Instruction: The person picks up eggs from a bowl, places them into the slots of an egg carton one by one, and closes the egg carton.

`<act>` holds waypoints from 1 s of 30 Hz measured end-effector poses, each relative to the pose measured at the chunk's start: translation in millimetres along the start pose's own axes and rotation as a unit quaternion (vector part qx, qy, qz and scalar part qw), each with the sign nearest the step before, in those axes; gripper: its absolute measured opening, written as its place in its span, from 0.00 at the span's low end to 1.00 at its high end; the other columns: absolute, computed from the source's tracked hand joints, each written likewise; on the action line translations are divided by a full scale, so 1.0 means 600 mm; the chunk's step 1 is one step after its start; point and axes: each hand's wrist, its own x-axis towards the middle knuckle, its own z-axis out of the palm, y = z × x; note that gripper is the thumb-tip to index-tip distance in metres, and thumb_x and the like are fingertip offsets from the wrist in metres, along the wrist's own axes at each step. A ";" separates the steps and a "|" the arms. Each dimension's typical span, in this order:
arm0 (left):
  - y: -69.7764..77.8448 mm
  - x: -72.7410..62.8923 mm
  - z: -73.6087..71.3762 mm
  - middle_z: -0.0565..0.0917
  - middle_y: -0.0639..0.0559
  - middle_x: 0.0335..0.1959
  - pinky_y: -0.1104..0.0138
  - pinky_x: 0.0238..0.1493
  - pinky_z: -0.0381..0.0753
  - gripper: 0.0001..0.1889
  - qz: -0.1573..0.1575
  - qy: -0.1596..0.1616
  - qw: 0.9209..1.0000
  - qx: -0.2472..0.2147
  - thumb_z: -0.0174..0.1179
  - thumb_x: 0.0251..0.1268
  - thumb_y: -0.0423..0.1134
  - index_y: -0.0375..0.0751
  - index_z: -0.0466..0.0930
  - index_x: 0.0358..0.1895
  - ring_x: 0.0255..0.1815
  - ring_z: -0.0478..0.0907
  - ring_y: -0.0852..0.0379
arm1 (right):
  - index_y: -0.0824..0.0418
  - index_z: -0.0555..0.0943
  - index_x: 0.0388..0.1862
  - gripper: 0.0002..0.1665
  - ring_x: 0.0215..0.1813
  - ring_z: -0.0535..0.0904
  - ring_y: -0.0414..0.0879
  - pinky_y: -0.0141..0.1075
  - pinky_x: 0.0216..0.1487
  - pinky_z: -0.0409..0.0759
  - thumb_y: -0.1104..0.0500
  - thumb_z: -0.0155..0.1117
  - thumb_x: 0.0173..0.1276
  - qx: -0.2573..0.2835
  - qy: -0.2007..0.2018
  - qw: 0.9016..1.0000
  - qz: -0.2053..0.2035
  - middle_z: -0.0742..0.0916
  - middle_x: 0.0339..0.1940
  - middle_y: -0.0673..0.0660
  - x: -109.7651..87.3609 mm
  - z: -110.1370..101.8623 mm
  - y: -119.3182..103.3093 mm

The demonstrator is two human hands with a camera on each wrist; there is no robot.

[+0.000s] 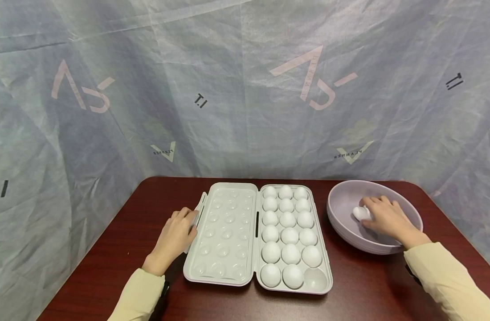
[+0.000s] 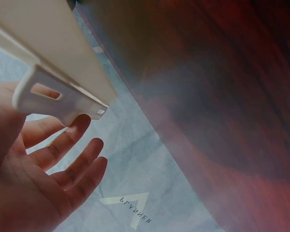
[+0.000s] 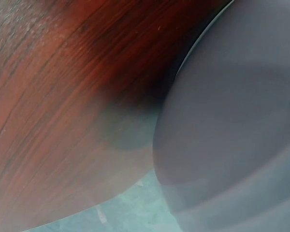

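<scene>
The right hand [image 1: 385, 218] was inside the bowl [image 1: 343, 200], its fingers bent over a white egg [image 1: 359, 213] and parted no wider than the egg. The right wrist view did not show this hand; grip pressure, and whether the egg touched the bowl's floor, could not be told. The left hand [image 1: 174, 234] held the flap [image 2: 72, 104] at the outer edge of the open lid [image 1: 217, 241], fingers loosely bent and a fingertip at the flap's lower edge. Seventeen seated eggs [image 1: 289, 236] filled the tray [image 1: 326, 269], except for one cup [image 1: 315, 280] in its near corner on the bowl side.

Risk conditions, as judged:

- Drop: the egg was smooth and rounded and was covered mainly from above. A weak or off-centre pinch could have let it slip back into the bowl.
- Impact: the bowl's wall rose around the hand. A low withdrawal could have knocked the egg or wrist on the rim.
- Crush: if the shell was real, excess finger pressure could have cracked it.
- Shift: a pull or twist on the flap could have dragged the lid and tray over the table [image 1: 213, 307], jolting the seated eggs.
- Collision: the cup bordered seated eggs; an off-centre placement there could have struck one.
</scene>
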 end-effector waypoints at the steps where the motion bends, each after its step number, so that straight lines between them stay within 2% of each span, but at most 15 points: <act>1: 0.000 0.000 0.000 0.78 0.45 0.39 0.56 0.33 0.74 0.19 -0.001 -0.002 1.000 0.000 0.59 0.50 0.30 0.35 0.79 0.50 0.38 0.74 0.44 | 0.61 0.75 0.40 0.26 0.38 0.72 0.57 0.43 0.30 0.61 0.55 0.73 0.41 0.001 0.002 1.000 0.001 0.83 0.37 0.61 0.000 0.000 -0.001; 7: 0.000 0.000 -0.002 0.77 0.44 0.40 0.56 0.34 0.74 0.19 -0.005 -0.012 1.000 0.000 0.59 0.51 0.31 0.35 0.78 0.51 0.39 0.74 0.44 | 0.61 0.73 0.42 0.26 0.38 0.72 0.57 0.45 0.31 0.61 0.54 0.71 0.44 0.004 0.025 1.000 0.004 0.83 0.37 0.61 0.000 -0.003 -0.001; 13: -0.001 0.000 -0.003 0.77 0.44 0.41 0.55 0.34 0.74 0.19 -0.007 -0.015 1.000 0.001 0.59 0.52 0.31 0.35 0.78 0.51 0.40 0.74 0.44 | 0.59 0.75 0.49 0.30 0.45 0.72 0.62 0.50 0.32 0.64 0.53 0.70 0.45 -0.014 0.058 0.998 -0.030 0.81 0.43 0.65 -0.001 -0.010 -0.004; 18: -0.001 0.000 -0.001 0.77 0.44 0.41 0.55 0.35 0.74 0.19 -0.006 -0.013 1.000 0.001 0.59 0.52 0.31 0.35 0.78 0.51 0.40 0.74 0.44 | 0.58 0.76 0.43 0.27 0.44 0.73 0.60 0.51 0.32 0.65 0.55 0.72 0.41 -0.007 0.102 0.994 -0.044 0.82 0.38 0.62 -0.001 -0.017 -0.013; 26: -0.001 -0.002 0.001 0.77 0.44 0.39 0.55 0.33 0.74 0.19 0.002 -0.001 1.000 0.003 0.60 0.50 0.31 0.35 0.79 0.50 0.39 0.74 0.44 | 0.59 0.73 0.35 0.24 0.42 0.73 0.57 0.54 0.36 0.67 0.57 0.73 0.38 0.027 0.139 0.988 -0.057 0.82 0.30 0.56 0.001 -0.033 -0.035; 30: 0.000 -0.001 0.000 0.77 0.44 0.40 0.56 0.34 0.74 0.19 -0.001 -0.005 1.000 0.004 0.59 0.51 0.31 0.35 0.78 0.50 0.39 0.73 0.44 | 0.60 0.73 0.35 0.24 0.41 0.73 0.56 0.52 0.36 0.67 0.58 0.73 0.38 0.036 0.155 0.985 -0.070 0.82 0.30 0.56 0.002 -0.043 -0.051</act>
